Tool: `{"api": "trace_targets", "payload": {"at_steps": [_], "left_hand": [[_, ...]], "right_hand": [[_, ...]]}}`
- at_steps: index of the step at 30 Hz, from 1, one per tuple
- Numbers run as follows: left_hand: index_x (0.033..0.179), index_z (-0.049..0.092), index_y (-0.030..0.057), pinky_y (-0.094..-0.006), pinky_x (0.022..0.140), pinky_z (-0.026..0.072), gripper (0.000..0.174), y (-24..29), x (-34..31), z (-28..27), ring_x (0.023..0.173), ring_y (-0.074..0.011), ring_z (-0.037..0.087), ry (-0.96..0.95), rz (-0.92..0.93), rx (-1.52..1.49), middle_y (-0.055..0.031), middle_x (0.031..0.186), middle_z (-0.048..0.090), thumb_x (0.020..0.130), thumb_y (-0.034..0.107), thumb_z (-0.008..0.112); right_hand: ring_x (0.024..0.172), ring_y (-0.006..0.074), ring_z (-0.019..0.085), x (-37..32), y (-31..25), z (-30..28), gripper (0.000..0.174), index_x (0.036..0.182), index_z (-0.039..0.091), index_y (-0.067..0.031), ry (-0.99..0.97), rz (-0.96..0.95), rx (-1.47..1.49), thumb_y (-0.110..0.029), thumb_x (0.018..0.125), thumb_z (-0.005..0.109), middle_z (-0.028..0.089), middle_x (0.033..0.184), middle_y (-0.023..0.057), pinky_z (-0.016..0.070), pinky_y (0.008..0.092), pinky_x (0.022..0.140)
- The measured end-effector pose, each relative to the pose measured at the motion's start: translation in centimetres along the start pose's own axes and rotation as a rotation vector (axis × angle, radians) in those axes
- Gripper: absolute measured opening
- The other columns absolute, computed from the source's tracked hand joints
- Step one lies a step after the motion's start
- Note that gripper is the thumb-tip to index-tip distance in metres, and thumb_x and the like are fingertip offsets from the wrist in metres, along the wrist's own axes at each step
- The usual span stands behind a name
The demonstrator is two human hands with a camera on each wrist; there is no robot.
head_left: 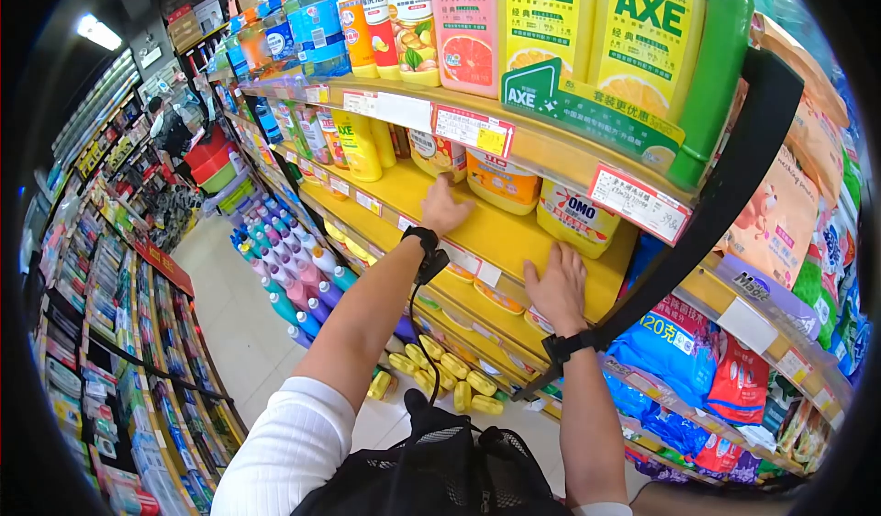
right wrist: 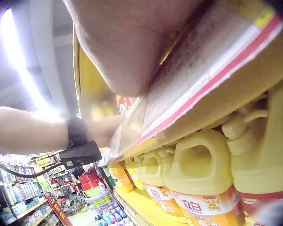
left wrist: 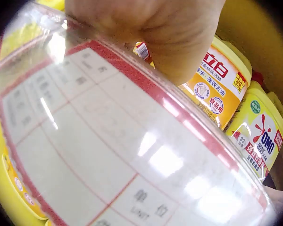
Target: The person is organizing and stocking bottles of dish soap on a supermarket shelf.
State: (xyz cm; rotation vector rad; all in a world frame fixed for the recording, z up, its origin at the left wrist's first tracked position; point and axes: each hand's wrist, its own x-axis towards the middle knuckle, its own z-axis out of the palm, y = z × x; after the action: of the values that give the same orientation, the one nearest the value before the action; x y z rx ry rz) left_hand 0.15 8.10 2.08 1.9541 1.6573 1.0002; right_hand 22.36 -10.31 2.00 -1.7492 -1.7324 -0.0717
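Note:
My left hand reaches over the yellow shelf, its fingertips right at the base of a detergent bottle with a red and white label. In the left wrist view this palm is above a price tag, and its fingertips are hidden. My right hand lies at the front of the same shelf, fingers extended, just below a yellow OMO bottle. An orange-labelled bottle stands between the two hands. In the right wrist view the right palm overlaps the tag strip.
Large AXE bottles fill the shelf above. Below, yellow-handled bottles stand on a lower shelf. Packaged bags hang at the right. Purple and teal bottles stand on the floor at the left, by the aisle.

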Motion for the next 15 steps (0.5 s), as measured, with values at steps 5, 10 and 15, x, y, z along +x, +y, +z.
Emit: {"api": "trace_targets", "payload": {"at_steps": [5,10,15], "left_hand": [[0.141,0.041,0.0089,-0.048,0.106,0.0373,0.078,1.0,-0.4,-0.5,0.128,-0.0325,0.049,-0.026,0.007,0.075,-0.013,0.133,0.056,0.075,0.032,0.077],[0.137,0.043,0.0059,-0.0465,0.106,0.0389,0.075,0.9,0.2,-0.2,0.127,-0.0327,0.049,-0.006,-0.098,0.03,-0.0132,0.132,0.056,0.075,0.03,0.078],[0.135,0.045,0.0046,-0.0454,0.105,0.0401,0.072,-0.2,0.7,-0.1,0.126,-0.0336,0.049,0.028,0.032,0.054,-0.016,0.13,0.056,0.076,0.03,0.078]], "right_hand": [[0.129,0.0378,0.043,0.0,0.2,0.1,0.061,0.129,0.05,0.0097,-0.013,-0.002,-0.014,-0.035,0.09,0.062,0.051,0.134,0.0238,0.031,0.0468,0.111],[0.13,0.0378,0.042,0.0,0.2,0.1,0.061,0.129,0.05,0.0103,-0.019,0.006,-0.002,-0.035,0.09,0.061,0.05,0.135,0.0239,0.0302,0.0471,0.112],[0.13,0.038,0.042,0.0,0.0,-0.2,0.061,0.129,0.051,0.0106,-0.034,0.014,0.007,-0.035,0.09,0.061,0.05,0.135,0.0241,0.03,0.0471,0.112]]}}
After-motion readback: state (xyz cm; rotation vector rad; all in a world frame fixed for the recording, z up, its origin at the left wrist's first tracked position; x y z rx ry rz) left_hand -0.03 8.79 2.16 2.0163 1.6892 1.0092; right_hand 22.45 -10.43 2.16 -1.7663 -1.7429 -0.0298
